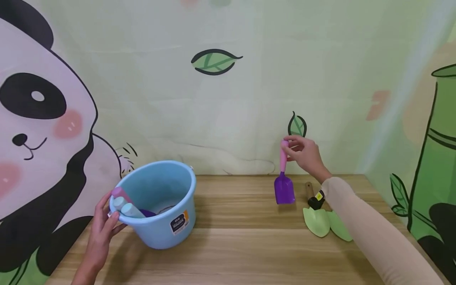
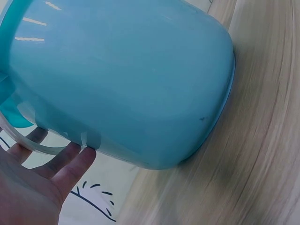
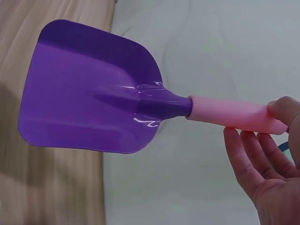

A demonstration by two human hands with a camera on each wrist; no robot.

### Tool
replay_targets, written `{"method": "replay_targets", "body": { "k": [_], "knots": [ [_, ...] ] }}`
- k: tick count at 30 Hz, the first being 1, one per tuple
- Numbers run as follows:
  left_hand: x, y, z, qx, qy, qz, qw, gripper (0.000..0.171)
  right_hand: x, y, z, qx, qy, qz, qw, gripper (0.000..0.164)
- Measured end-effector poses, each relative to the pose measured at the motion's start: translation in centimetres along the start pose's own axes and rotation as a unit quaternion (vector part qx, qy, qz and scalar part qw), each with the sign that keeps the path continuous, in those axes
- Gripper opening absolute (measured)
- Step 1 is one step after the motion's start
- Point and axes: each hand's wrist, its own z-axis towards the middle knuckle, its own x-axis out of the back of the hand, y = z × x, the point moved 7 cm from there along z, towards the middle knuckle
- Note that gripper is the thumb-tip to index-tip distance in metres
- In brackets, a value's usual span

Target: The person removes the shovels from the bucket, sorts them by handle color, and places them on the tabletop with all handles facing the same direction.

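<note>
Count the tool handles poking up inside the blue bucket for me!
3: a pink handle, a pale blue handle in front, and a second pale blue handle in front of that, all inside the bucket by the left hand. More may be hidden.

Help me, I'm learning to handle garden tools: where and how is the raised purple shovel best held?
Pinch the pink handle near its top end, probably coming from the right in the head view, where the right hand holds it. The purple shovel hangs with its broad blade lowest, so the slim, straight handle points up; its narrow width suits a pinch.
</note>
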Motion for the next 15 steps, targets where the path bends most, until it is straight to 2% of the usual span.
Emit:
{"method": "replay_targets", "body": {
  "k": [11, 15],
  "knots": [
    [0.1, 0.0, 0.0, 0.002, 0.000, 0.000, 1.0000, 0.058, -0.4, 3.2, -1.5, -0.052, -0.028, 0.009, 0.998, 0.041],
    [0.0, 0.0, -0.1, 0.003, -0.004, -0.001, 1.0000, 0.058, -0.6, 3.9, -2.0, -0.068, -0.038, -0.005, 0.997, 0.041]
  ]
}}
